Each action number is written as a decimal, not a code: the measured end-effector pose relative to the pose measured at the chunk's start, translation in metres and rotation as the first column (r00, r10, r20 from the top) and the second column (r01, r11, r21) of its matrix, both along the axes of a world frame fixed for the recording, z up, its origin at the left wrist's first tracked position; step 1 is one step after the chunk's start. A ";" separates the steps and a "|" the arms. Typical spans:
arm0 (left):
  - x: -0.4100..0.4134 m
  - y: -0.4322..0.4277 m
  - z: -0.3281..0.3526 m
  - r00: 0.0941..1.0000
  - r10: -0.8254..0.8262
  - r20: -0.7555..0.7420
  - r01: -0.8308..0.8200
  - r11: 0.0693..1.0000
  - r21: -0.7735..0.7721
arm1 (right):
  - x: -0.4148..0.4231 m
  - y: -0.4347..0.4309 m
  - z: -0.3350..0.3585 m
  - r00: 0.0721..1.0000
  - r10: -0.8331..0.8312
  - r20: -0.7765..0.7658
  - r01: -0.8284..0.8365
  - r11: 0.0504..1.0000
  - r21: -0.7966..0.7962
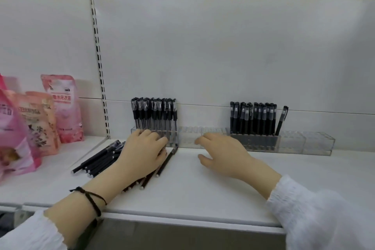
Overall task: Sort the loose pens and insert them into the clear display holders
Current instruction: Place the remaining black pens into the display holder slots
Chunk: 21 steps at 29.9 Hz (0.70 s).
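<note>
A row of clear display holders (316,142) runs along the back of the white shelf (203,184). Several black-capped pens (155,113) stand in the left holder and several more black pens (253,118) in a holder to the right, with one pen (281,120) leaning beside them. Loose black pens (97,160) lie in a heap on the shelf at the left. My left hand (144,152) rests flat over some of these loose pens, its fingertips touching the left holder. My right hand (221,153) hovers with relaxed fingers before the empty middle holder (203,135) and holds nothing.
Pink pouches (63,107) and a pink bag (14,136) stand on the neighbouring shelf at the left, beyond a slotted upright (99,63). The white back panel rises behind the holders. The shelf's front edge (182,219) runs just below my wrists.
</note>
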<state>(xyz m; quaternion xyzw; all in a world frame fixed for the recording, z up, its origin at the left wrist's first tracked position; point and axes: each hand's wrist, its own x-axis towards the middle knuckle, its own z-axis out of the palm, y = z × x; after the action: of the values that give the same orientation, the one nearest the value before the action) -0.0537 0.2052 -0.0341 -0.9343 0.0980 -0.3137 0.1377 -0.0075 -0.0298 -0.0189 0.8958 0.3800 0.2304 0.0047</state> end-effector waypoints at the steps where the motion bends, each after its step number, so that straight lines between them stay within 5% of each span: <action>1: 0.003 0.007 0.000 1.000 -0.011 -0.003 0.011 1.000 -0.006 | 0.001 0.009 0.000 1.000 0.000 -0.024 0.000 1.000 0.005; 8: 0.027 0.043 0.006 0.999 -0.029 -0.018 0.028 0.998 -0.059 | 0.019 0.079 0.002 0.976 -0.135 -0.173 0.134 0.991 -0.021; 14: 0.035 0.041 -0.004 0.996 -0.086 -0.035 0.079 0.981 -0.176 | 0.044 0.115 0.001 0.830 -0.376 -0.413 0.399 0.916 -0.034; 21: 0.037 0.052 0.004 0.984 -0.158 -0.080 0.098 0.862 -0.497 | 0.045 0.105 0.005 0.685 -0.275 -0.675 0.456 0.884 0.102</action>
<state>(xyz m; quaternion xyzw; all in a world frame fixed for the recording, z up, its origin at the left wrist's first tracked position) -0.0171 0.2569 -0.0306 -0.9469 0.0849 -0.2810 -0.1311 0.0371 0.0754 -0.0136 0.9696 0.1362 -0.0481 -0.1977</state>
